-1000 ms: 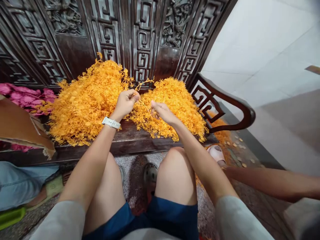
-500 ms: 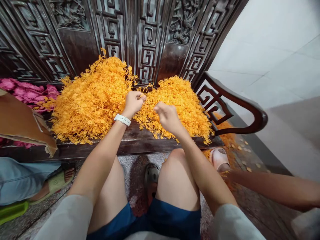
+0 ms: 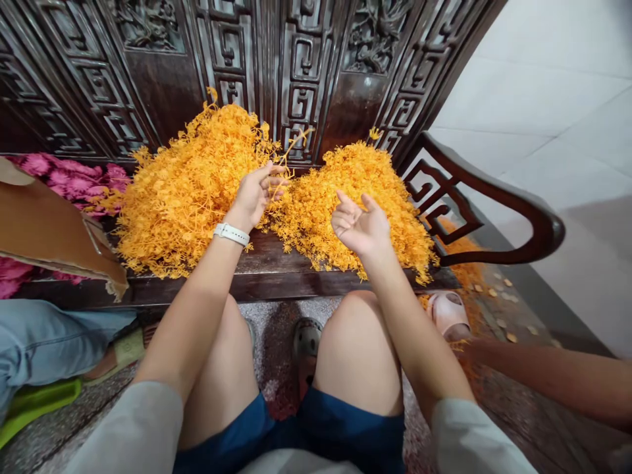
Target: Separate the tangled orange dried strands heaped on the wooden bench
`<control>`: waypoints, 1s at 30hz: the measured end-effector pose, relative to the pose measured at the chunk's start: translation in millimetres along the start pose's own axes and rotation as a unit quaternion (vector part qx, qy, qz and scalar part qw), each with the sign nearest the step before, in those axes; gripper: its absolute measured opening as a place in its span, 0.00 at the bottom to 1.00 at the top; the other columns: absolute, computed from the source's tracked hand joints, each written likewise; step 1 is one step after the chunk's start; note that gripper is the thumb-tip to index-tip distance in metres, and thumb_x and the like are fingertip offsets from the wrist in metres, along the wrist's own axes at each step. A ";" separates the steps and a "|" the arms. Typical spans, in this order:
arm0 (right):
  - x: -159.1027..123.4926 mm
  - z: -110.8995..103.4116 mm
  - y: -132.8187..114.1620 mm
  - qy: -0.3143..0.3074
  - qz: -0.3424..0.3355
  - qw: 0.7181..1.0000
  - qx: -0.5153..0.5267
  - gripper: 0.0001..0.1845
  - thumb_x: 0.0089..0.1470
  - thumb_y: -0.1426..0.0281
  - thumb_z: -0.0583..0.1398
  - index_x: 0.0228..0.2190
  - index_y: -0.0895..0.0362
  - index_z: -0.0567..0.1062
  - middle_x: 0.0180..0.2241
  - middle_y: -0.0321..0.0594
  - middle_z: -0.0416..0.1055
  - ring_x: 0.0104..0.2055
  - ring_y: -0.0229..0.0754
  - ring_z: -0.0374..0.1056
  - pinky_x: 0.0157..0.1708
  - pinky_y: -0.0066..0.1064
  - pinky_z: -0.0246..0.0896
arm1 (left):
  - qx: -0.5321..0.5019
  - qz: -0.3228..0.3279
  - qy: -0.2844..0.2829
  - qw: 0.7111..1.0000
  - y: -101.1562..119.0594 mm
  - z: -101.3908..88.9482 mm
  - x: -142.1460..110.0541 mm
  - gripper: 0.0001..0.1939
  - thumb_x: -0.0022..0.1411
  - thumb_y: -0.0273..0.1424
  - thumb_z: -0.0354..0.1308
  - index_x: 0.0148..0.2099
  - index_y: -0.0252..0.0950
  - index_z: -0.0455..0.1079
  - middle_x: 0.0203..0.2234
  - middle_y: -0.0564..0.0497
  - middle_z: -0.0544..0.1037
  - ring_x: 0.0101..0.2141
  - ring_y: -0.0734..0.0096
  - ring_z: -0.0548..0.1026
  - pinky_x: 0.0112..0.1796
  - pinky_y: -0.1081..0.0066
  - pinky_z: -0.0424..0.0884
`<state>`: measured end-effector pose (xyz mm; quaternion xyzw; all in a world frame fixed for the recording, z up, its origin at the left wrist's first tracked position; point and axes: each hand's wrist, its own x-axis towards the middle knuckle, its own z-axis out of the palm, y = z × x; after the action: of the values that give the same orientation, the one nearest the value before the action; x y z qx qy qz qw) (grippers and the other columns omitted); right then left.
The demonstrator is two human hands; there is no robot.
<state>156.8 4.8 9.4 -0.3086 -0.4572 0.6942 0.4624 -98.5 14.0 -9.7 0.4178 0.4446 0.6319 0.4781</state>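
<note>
The big flower heap (image 3: pixel 182 197) and small flower heap (image 3: pixel 360 191) look fluffy and orange. A thin stem (image 3: pixel 295 142) tilts between them.

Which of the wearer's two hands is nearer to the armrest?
Right: the right hand is over the smaller orange pile, beside which the armrest stands; the left hand is farther off, by the larger orange pile.

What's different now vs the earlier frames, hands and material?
Right hand moved right, away from the left hand, and opened, palm up. Left fingers loosened from a pinch; whether they still grip the orange stem is unclear. A small orange piece now shows above the right orange pile; its origin is unclear. Unchanged: both piles, cardboard. The view shifted slightly.
</note>
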 end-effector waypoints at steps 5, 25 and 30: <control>3.1 -0.8 15.9 0.023 0.060 0.998 0.003 0.06 0.62 0.65 0.63 0.35 0.54 0.73 0.22 0.28 0.51 0.22 0.35 0.39 0.22 0.31 0.39 | -0.007 0.008 -0.069 0.998 -0.1 27.3 -15.3 0.26 0.73 0.57 0.58 0.52 0.40 0.78 0.36 0.45 0.85 0.39 0.62 0.85 0.40 0.66 0.81; -7.3 14.4 27.7 -0.042 -0.003 0.987 -0.153 0.15 0.68 0.59 0.64 0.32 0.55 0.77 0.25 0.33 0.63 0.24 0.33 0.52 0.22 0.28 0.45 | -0.011 0.046 -0.093 0.995 8.6 22.2 -24.3 0.15 0.68 0.32 0.67 0.56 0.41 0.80 0.54 0.45 0.84 0.53 0.59 0.84 0.53 0.61 0.82; -5.4 11.2 24.4 0.027 -0.055 0.989 -0.135 0.15 0.69 0.60 0.63 0.31 0.53 0.73 0.36 0.39 0.70 0.32 0.36 0.61 0.29 0.28 0.59 | -0.027 0.050 -0.074 0.996 21.6 -0.8 -22.5 0.13 0.66 0.36 0.68 0.51 0.39 0.80 0.55 0.44 0.84 0.51 0.60 0.84 0.51 0.64 0.83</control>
<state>140.5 -7.9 -8.7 -0.3615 -0.5498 0.5913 0.4662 -99.9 -11.2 8.6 0.4719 0.3695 0.6339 0.4889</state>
